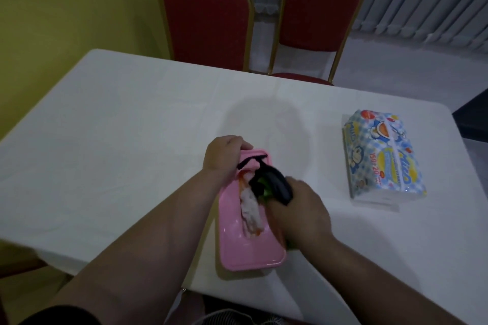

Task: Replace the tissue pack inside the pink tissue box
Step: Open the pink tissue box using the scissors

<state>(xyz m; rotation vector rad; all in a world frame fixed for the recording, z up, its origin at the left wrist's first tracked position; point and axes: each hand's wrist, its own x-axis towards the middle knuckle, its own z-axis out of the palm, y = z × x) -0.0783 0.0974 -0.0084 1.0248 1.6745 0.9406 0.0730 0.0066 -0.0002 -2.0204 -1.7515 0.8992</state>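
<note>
Two red chairs [208,18] stand beyond the white-clothed table [132,119], well behind the pink tissue box [248,245]. Right of the box, well apart, the fresh tissue pack [383,155] lies ready. The left hand [224,153] grips the box's far end, apparently to steady it. The right hand [303,214] clutches a dark, blurred thing [277,185] over the box's white tissue [249,206].

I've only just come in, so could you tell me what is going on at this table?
A person is working on a pink tissue box on the white table. The left hand holds its far end; the right hand grips something dark beside it. A new tissue pack lies untouched to the right.
</note>
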